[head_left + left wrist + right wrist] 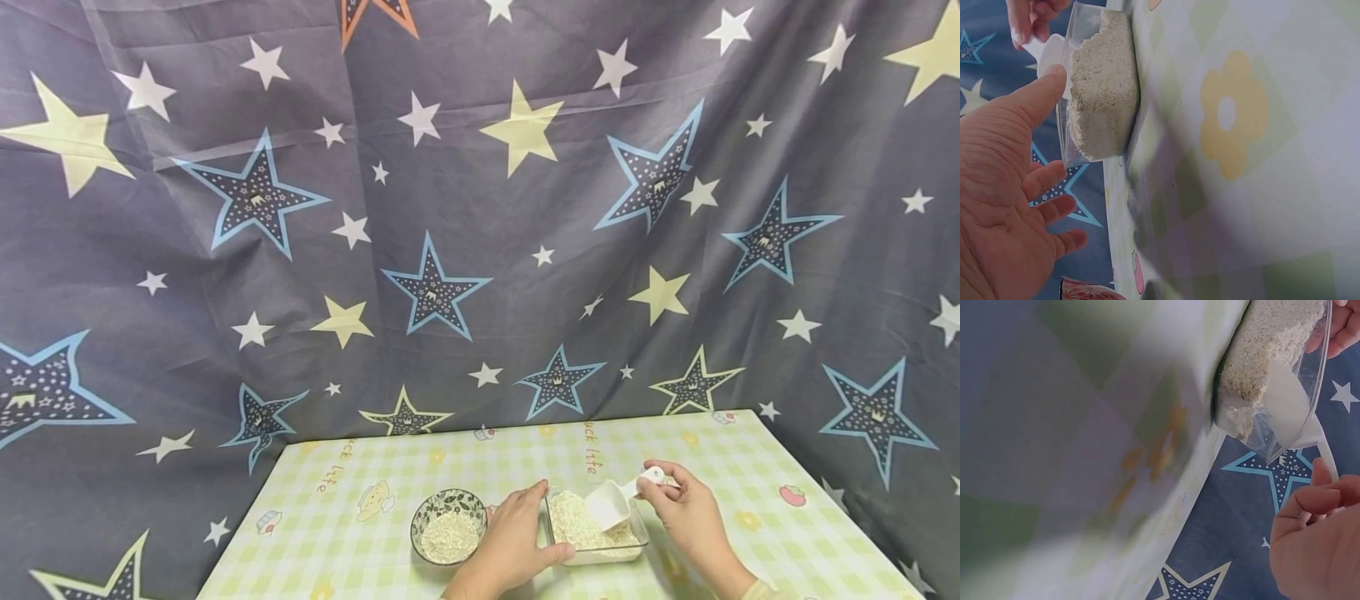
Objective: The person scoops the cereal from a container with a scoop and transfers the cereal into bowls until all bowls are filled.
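A clear rectangular container [609, 556] holds pale flakes like oats [572, 518]. My right hand [688, 514] pinches the handle of a white scoop [607, 507] at the container's right side. The scoop's head dips inside the container among the flakes, as the right wrist view also shows the scoop [1286, 403]. My left hand [512, 537] rests against the container's left side. Its thumb touches the near rim, and its fingers are spread and loosely extended in the left wrist view. What the scoop holds cannot be made out.
Left of my left hand stands a patterned bowl [450, 502] with similar flakes [450, 537] in it. A green checked cloth [360, 550] covers the table. Behind the table's far edge hangs a dark curtain [465, 367] with stars.
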`<move>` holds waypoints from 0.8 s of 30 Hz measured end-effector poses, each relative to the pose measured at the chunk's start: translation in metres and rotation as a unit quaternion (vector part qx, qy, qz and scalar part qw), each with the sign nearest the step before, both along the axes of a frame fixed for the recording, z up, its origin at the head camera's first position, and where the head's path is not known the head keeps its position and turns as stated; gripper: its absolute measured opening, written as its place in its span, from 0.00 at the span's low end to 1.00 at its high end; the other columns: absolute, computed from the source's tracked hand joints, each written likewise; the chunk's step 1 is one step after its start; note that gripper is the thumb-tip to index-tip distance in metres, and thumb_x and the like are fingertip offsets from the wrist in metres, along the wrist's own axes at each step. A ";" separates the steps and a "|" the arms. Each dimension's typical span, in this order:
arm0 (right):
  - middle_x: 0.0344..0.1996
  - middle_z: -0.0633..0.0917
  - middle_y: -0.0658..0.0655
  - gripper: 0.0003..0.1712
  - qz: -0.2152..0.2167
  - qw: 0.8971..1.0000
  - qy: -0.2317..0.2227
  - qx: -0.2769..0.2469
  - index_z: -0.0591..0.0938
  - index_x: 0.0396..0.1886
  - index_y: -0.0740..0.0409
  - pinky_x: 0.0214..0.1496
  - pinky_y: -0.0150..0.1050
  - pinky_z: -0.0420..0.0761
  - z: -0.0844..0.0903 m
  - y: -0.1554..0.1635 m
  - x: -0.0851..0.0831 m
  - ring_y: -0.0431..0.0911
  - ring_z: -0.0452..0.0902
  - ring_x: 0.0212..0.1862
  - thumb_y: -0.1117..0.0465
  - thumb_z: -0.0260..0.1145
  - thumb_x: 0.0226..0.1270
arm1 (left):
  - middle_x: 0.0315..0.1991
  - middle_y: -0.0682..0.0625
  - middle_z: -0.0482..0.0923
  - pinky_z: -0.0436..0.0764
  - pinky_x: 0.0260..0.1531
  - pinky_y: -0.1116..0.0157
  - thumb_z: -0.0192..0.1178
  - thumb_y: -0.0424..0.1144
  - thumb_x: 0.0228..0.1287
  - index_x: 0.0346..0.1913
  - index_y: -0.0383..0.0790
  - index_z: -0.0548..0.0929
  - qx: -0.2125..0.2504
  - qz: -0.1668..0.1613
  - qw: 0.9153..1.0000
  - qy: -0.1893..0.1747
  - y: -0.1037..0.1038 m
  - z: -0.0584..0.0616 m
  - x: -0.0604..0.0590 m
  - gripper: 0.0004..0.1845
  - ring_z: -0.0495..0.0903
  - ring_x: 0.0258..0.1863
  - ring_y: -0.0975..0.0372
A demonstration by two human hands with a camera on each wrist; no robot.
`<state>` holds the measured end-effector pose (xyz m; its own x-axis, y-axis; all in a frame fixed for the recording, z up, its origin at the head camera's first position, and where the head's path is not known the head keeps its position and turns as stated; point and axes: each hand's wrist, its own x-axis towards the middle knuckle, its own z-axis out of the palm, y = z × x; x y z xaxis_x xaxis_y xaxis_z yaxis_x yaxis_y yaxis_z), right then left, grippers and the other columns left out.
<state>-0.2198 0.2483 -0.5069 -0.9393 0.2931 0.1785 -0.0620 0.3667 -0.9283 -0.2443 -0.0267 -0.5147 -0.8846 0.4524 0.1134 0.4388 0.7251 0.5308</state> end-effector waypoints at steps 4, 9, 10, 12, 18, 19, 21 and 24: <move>0.31 0.94 0.54 0.26 -0.004 0.998 -0.046 -0.049 0.79 0.68 0.66 0.22 0.29 0.69 -0.002 0.003 -0.001 0.35 0.68 0.19 0.60 0.71 0.75 | 0.75 0.44 0.76 0.74 0.72 0.34 0.77 0.62 0.58 0.81 0.38 0.67 0.002 0.004 1.000 -0.010 0.000 0.001 0.000 0.54 0.75 0.73 0.43; 0.26 0.92 0.47 0.27 -0.014 0.990 -0.080 -0.117 0.78 0.69 0.67 0.23 0.28 0.70 -0.006 0.004 -0.002 0.35 0.69 0.20 0.61 0.70 0.76 | 0.75 0.44 0.76 0.75 0.72 0.35 0.77 0.62 0.58 0.81 0.38 0.66 0.005 0.004 1.000 -0.012 0.000 0.002 0.001 0.55 0.75 0.73 0.42; 0.26 0.92 0.47 0.27 -0.014 0.988 -0.086 -0.126 0.78 0.69 0.68 0.24 0.29 0.71 -0.007 0.004 -0.001 0.35 0.70 0.20 0.61 0.70 0.76 | 0.75 0.44 0.76 0.75 0.72 0.36 0.77 0.62 0.58 0.81 0.38 0.66 0.004 0.004 1.000 -0.010 0.000 0.002 0.001 0.55 0.75 0.73 0.43; 0.26 0.92 0.46 0.27 -0.014 0.985 -0.095 -0.143 0.78 0.69 0.68 0.25 0.29 0.72 -0.008 0.004 -0.001 0.36 0.71 0.21 0.60 0.70 0.76 | 0.75 0.44 0.76 0.75 0.71 0.36 0.78 0.62 0.58 0.81 0.38 0.66 0.005 0.005 1.000 -0.008 0.000 0.001 0.001 0.55 0.76 0.72 0.43; 0.24 0.91 0.44 0.30 -0.015 0.977 -0.112 -0.180 0.73 0.73 0.69 0.27 0.29 0.72 -0.013 0.001 0.002 0.35 0.71 0.23 0.60 0.69 0.78 | 0.74 0.44 0.77 0.76 0.71 0.35 0.78 0.62 0.57 0.81 0.37 0.67 0.008 0.006 1.000 -0.010 0.000 0.003 0.001 0.55 0.77 0.71 0.43; 0.24 0.91 0.44 0.30 -0.016 0.977 -0.111 -0.183 0.73 0.73 0.69 0.27 0.29 0.72 -0.014 0.000 0.003 0.35 0.70 0.23 0.60 0.69 0.78 | 0.74 0.44 0.77 0.76 0.71 0.35 0.78 0.62 0.57 0.81 0.38 0.66 0.008 0.006 1.000 -0.012 0.000 0.003 0.001 0.55 0.77 0.71 0.43; 0.23 0.91 0.44 0.30 -0.018 0.977 -0.100 -0.186 0.75 0.71 0.69 0.26 0.28 0.71 -0.015 -0.003 0.003 0.35 0.70 0.22 0.60 0.70 0.77 | 0.74 0.44 0.77 0.75 0.71 0.35 0.78 0.62 0.57 0.81 0.38 0.66 0.008 0.005 1.000 -0.015 0.000 0.004 0.001 0.55 0.77 0.71 0.43; 0.24 0.91 0.46 0.27 -0.015 0.979 -0.080 -0.188 0.76 0.69 0.67 0.24 0.28 0.69 -0.017 -0.008 0.003 0.35 0.68 0.20 0.61 0.70 0.77 | 0.74 0.44 0.77 0.76 0.71 0.35 0.78 0.62 0.57 0.81 0.38 0.66 0.007 0.005 1.000 -0.012 0.000 0.003 0.001 0.55 0.77 0.71 0.43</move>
<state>-0.2167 0.2403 -0.5239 -0.9362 0.3379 -0.0967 0.1013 -0.0042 -0.9949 -0.2434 -0.0263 -0.5113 -0.8916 0.4421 0.0979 0.4183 0.7214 0.5520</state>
